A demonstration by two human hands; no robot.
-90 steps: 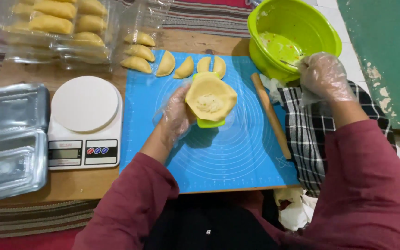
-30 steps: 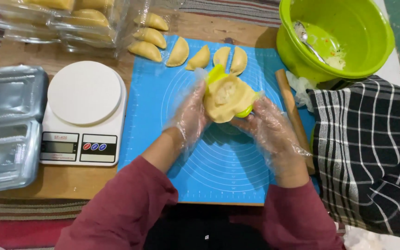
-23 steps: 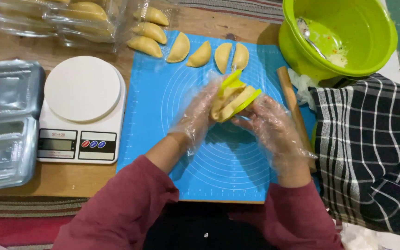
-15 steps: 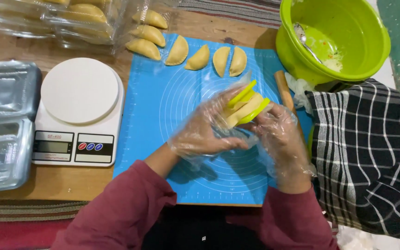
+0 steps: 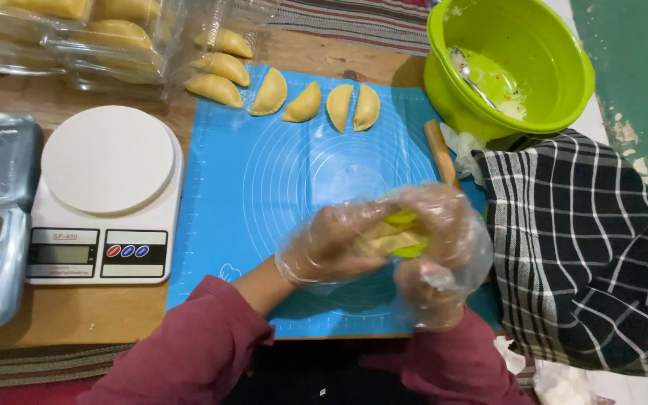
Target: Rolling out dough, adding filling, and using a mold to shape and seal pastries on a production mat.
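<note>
While over mat | L hand + R hand clamp green mold

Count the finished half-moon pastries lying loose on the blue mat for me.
4, in a row along the blue mat's top edge: first pastry, second pastry, third pastry, fourth pastry. More lie in clear trays off the mat, some possibly hidden.

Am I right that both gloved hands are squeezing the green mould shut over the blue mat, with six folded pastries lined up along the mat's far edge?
Not quite: the head view shows four folded pastries on the blue mat, not six. The rest holds: left hand and right hand are pressed around the green mould.
</note>
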